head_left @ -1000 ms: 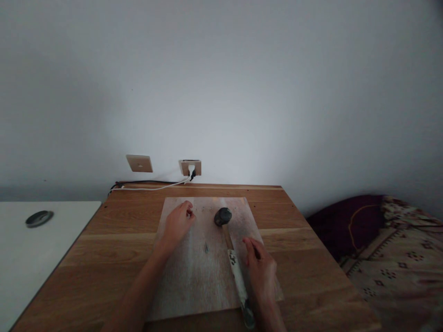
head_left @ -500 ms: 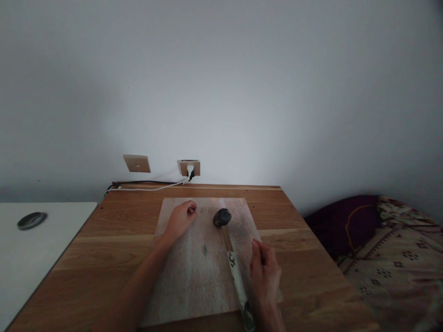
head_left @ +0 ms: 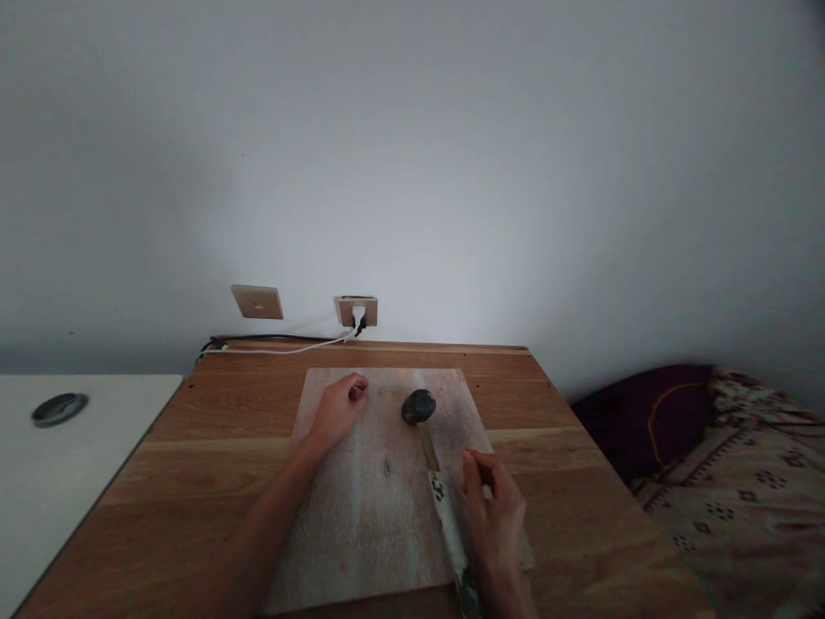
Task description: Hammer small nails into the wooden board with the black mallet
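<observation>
A mallet (head_left: 418,407) with a dark head lies on a pale, worn board (head_left: 361,550). Its handle (head_left: 449,524), bare wood near the head and wrapped in white patterned material below, runs toward the near edge. My left hand (head_left: 340,406) rests over the board's far left part with fingers curled closed; anything in them is hidden. My right hand (head_left: 493,499) is just right of the handle, thumb and fingers pinched together, and I cannot make out what they hold. Small, thin metallic pieces (head_left: 388,466) lie on the board between my hands.
The board sits on a wooden table (head_left: 219,464) against a wall. A white cable (head_left: 284,352) runs along the back to a wall socket (head_left: 359,313). At left, a white surface (head_left: 96,481) bears a dark round dish (head_left: 59,409). Patterned fabric (head_left: 748,490) lies at right.
The view has shifted slightly, so the board and mallet appear a little further right. My right hand has moved slightly left, closer to the mallet handle. My left hand stays nearly still.
</observation>
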Available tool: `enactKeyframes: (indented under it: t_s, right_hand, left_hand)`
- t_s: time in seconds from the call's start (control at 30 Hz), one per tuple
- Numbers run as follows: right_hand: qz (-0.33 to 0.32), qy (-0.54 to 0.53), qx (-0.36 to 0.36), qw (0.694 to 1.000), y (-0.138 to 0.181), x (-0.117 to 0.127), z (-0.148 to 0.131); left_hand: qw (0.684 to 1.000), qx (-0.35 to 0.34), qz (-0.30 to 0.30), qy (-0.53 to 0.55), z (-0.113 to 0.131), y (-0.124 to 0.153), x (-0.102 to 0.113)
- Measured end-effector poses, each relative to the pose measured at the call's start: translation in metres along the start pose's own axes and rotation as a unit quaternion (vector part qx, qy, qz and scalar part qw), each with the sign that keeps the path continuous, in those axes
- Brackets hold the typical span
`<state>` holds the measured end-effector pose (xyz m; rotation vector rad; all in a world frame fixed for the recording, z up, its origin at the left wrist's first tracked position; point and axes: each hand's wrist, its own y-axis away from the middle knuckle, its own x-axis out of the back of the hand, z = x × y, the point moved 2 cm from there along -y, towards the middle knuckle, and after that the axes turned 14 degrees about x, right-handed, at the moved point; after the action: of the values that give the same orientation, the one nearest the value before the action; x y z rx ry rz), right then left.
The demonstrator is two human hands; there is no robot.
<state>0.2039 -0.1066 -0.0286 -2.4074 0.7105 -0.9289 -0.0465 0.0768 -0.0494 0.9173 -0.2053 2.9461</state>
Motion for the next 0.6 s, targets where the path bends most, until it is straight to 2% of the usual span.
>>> enactKeyframes:
  t_s: [0.13,0.33,0.53,0.6]
  right_hand:
    - [-0.036,-0.013,0.062,0.997,-0.005,0.000,-0.007]
    - [-0.064,0.003,-0.004,0.998,-0.002,-0.001,-0.015]
    - [-0.186,0.085,0.018,0.979,0.004,-0.009,-0.021]
    - [-0.227,0.115,0.005,0.967,0.008,-0.013,-0.019]
  left_hand:
    - [1.000,0.007,-0.007,0.001,0.001,0.000,0.000]
    - [1.000,0.007,-0.013,-0.012,0.003,0.000,0.000]
    - [0.999,-0.004,-0.004,-0.053,0.005,0.002,-0.001]
    - [0.998,-0.006,-0.001,-0.063,0.005,0.002,-0.001]
